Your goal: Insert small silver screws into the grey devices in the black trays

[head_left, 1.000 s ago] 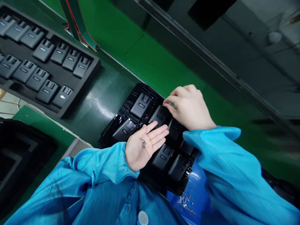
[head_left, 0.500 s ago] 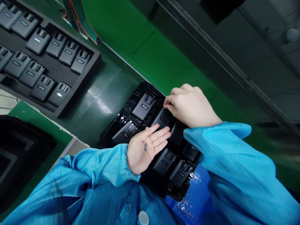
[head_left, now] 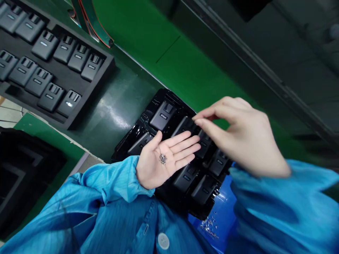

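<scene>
My left hand (head_left: pixel 169 166) lies palm up over the black plastic tray, fingers stretched out flat. On its palm rests a small heap of tiny metal screws (head_left: pixel 162 159). Thumb and index fingertip of my right hand (head_left: pixel 242 135) come together in a pinch just above a dark grey battery-like block (head_left: pixel 185 124). Anything between those fingertips is too small to make out. The black tray (head_left: pixel 153 106) holds several such blocks, among them a labelled block (head_left: pixel 162 116) at its far end. My left hand covers some of them.
A black foam tray (head_left: pixel 87 97) with rows of similar grey blocks stands at the upper left. Beside my tray, a blue surface (head_left: pixel 225 203) carries loose screws (head_left: pixel 210 225). A green panel (head_left: pixel 148 38) runs along the far side. Dark trays (head_left: pixel 23 169) lie at lower left.
My right hand has moved right and slightly down, its pinching fingertips away from the block's end. My left palm has turned flatter, its thumb spread, with the screws showing more plainly.
</scene>
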`<state>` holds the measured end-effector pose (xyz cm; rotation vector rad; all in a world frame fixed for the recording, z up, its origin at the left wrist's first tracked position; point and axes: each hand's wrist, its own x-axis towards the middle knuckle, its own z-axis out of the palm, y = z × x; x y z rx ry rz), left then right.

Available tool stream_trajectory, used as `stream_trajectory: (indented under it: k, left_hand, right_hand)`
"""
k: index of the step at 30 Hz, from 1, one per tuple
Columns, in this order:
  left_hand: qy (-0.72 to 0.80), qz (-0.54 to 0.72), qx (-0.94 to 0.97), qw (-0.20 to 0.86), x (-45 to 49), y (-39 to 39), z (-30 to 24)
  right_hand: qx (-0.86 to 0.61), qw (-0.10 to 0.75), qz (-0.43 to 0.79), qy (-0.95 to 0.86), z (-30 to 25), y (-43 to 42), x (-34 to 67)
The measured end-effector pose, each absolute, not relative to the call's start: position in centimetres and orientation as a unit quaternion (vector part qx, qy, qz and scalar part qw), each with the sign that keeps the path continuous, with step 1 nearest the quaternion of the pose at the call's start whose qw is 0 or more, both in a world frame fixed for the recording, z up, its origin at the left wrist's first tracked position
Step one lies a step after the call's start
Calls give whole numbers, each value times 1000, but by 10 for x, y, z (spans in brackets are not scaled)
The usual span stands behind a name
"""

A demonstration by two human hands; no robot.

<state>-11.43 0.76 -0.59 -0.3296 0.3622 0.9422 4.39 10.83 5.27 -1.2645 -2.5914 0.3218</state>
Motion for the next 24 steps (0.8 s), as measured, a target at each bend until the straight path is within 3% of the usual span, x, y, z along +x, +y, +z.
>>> stream_trajectory:
  k: [8, 16, 24]
  left_hand:
    - [183, 450, -95, 869, -126, 2, 4]
    - [173, 438, -128, 873, -126, -4, 9]
    - [139, 420, -151, 884, -123, -7, 6]
  right_hand:
    - [-348, 116, 116, -923, 57, 27, 23]
    - [-317, 125, 99, -935, 51, 24, 19]
    - [-287, 64, 142, -945, 56, 29, 16]
